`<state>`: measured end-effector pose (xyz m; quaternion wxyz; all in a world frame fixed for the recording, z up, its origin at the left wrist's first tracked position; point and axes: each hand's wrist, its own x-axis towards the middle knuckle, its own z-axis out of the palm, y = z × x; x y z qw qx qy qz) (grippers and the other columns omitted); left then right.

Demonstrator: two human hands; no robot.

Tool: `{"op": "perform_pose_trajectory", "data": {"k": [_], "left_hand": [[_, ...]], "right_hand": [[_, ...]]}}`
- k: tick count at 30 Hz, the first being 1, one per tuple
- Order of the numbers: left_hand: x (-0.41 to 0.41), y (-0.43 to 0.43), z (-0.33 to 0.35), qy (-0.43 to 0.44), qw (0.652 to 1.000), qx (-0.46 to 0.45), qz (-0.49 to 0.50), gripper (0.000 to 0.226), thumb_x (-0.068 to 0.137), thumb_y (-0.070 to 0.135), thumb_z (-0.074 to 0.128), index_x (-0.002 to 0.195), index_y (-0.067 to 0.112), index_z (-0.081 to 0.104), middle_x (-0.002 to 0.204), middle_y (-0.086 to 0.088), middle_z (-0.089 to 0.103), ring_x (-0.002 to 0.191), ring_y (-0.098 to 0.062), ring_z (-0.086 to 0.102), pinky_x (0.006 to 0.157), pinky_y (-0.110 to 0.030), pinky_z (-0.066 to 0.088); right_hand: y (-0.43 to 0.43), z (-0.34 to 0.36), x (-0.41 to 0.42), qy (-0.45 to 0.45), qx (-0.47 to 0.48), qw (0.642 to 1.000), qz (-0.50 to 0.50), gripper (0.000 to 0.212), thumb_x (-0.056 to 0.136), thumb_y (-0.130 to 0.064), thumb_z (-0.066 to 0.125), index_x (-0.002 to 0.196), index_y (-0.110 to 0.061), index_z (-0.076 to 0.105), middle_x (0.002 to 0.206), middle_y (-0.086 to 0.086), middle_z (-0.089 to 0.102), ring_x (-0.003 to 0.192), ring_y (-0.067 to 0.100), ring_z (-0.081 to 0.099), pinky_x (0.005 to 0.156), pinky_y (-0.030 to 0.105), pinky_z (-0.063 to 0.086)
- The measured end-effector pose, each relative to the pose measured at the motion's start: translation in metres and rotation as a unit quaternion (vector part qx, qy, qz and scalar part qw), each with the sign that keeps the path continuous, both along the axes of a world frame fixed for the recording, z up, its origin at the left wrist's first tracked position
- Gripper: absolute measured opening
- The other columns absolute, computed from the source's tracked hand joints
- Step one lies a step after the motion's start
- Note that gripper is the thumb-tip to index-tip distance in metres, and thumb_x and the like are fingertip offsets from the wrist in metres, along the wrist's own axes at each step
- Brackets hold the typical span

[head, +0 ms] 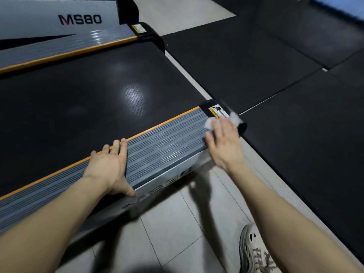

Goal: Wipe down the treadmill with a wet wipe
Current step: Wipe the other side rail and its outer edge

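Note:
The treadmill lies across the view, with a black belt (pixel 94 99) and a grey ribbed side rail (pixel 167 142) edged in orange. My left hand (pixel 110 164) rests flat on that near rail, fingers reaching the orange strip and thumb hooked over the outer edge. My right hand (pixel 224 142) presses a white wet wipe (pixel 209 122) onto the rail's rear end, fingers spread and blurred. The wipe shows on both sides of my fingers, beside the black end cap (pixel 241 128) with its yellow warning sticker (pixel 216 112).
Black rubber floor mats (pixel 275 66) lie behind and to the right of the treadmill. Pale tiles (pixel 177 223) cover the floor under my arms. My beige foam shoe (pixel 256 253) stands at the lower right. The far rail and the "MS80" side panel (pixel 78 19) are at the upper left.

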<state>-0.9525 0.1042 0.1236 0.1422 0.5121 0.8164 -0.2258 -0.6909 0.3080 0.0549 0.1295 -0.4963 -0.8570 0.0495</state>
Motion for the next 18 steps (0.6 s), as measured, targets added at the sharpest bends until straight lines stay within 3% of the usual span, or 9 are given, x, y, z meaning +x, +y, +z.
{"op": "perform_pose_trajectory", "data": {"k": [2,3,6,8,10,12,15,16,18], "left_hand": [[0.000,0.001,-0.001,0.000,1.000,-0.002,0.001,0.183,0.033,0.097,0.071,0.165,0.008,-0.020,0.177,-0.011,0.008,0.158,-0.035,0.026,0.121,-0.057,0.037],[0.000,0.001,-0.002,0.004,1.000,-0.001,0.003,0.184,0.032,0.097,0.070,0.165,0.008,-0.019,0.176,-0.011,0.010,0.156,-0.035,0.028,0.120,-0.057,0.037],[-0.001,-0.002,-0.005,0.010,1.000,0.006,0.003,0.184,0.029,0.099,0.067,0.166,0.008,-0.017,0.174,-0.011,0.015,0.154,-0.034,0.031,0.118,-0.058,0.039],[0.000,-0.003,-0.006,0.011,1.000,0.011,0.002,0.184,0.031,0.100,0.068,0.166,0.008,-0.017,0.175,-0.011,0.013,0.156,-0.035,0.029,0.120,-0.059,0.037],[-0.001,-0.003,-0.005,0.003,1.000,0.014,0.002,0.183,0.033,0.096,0.074,0.166,0.009,-0.017,0.176,-0.011,0.012,0.157,-0.035,0.028,0.121,-0.060,0.036],[0.000,-0.003,-0.004,-0.004,1.000,0.014,0.003,0.184,0.033,0.094,0.077,0.166,0.009,-0.017,0.176,-0.011,0.012,0.157,-0.036,0.028,0.121,-0.060,0.036],[0.000,-0.004,-0.002,-0.007,1.000,0.019,-0.004,0.184,0.032,0.095,0.077,0.167,0.009,-0.013,0.175,-0.013,0.014,0.155,-0.037,0.031,0.118,-0.061,0.039],[-0.001,-0.004,-0.001,-0.006,1.000,0.023,-0.005,0.184,0.032,0.096,0.076,0.167,0.008,-0.012,0.175,-0.013,0.014,0.155,-0.037,0.031,0.118,-0.061,0.040],[-0.001,-0.008,0.002,-0.008,0.999,0.035,-0.003,0.181,0.034,0.098,0.073,0.167,0.009,-0.011,0.176,-0.013,0.013,0.156,-0.036,0.029,0.118,-0.061,0.039]], "right_hand": [[-0.011,0.004,-0.020,0.015,-0.039,0.998,-0.052,0.086,0.107,-0.071,0.012,0.166,-0.012,0.032,0.176,0.015,0.018,0.164,0.027,0.010,0.134,0.047,0.006],[-0.034,0.004,-0.038,0.019,-0.040,0.999,-0.010,0.085,0.108,-0.070,0.015,0.167,-0.011,0.028,0.178,0.013,0.013,0.165,0.026,0.006,0.134,0.046,0.004],[-0.128,0.000,-0.075,-0.007,-0.016,0.953,0.303,0.075,0.111,-0.059,0.034,0.168,-0.011,0.027,0.178,0.011,0.012,0.166,0.024,0.005,0.134,0.046,0.010],[-0.142,-0.002,-0.072,-0.020,0.014,0.924,0.380,0.070,0.111,-0.054,0.041,0.167,-0.012,0.032,0.177,0.011,0.017,0.165,0.025,0.010,0.133,0.046,0.012],[-0.106,-0.008,-0.054,0.008,0.023,0.950,0.311,0.065,0.112,-0.050,0.040,0.165,-0.013,0.037,0.175,0.011,0.024,0.164,0.024,0.016,0.132,0.048,0.018],[-0.062,-0.009,-0.025,0.000,0.038,0.984,0.172,0.065,0.112,-0.052,0.031,0.165,-0.014,0.036,0.174,0.012,0.026,0.164,0.024,0.018,0.131,0.051,0.020],[-0.059,-0.006,-0.024,0.038,-0.012,0.999,0.004,0.072,0.111,-0.059,0.020,0.167,-0.015,0.030,0.177,0.012,0.019,0.165,0.025,0.011,0.132,0.050,0.014],[-0.082,-0.005,-0.040,0.051,-0.023,0.998,0.005,0.074,0.111,-0.060,0.021,0.168,-0.014,0.026,0.178,0.011,0.014,0.165,0.024,0.007,0.133,0.049,0.012],[-0.140,-0.003,-0.069,0.046,-0.038,0.989,0.136,0.074,0.112,-0.057,0.029,0.170,-0.013,0.017,0.179,0.009,0.010,0.166,0.021,0.002,0.134,0.046,0.008]]}}
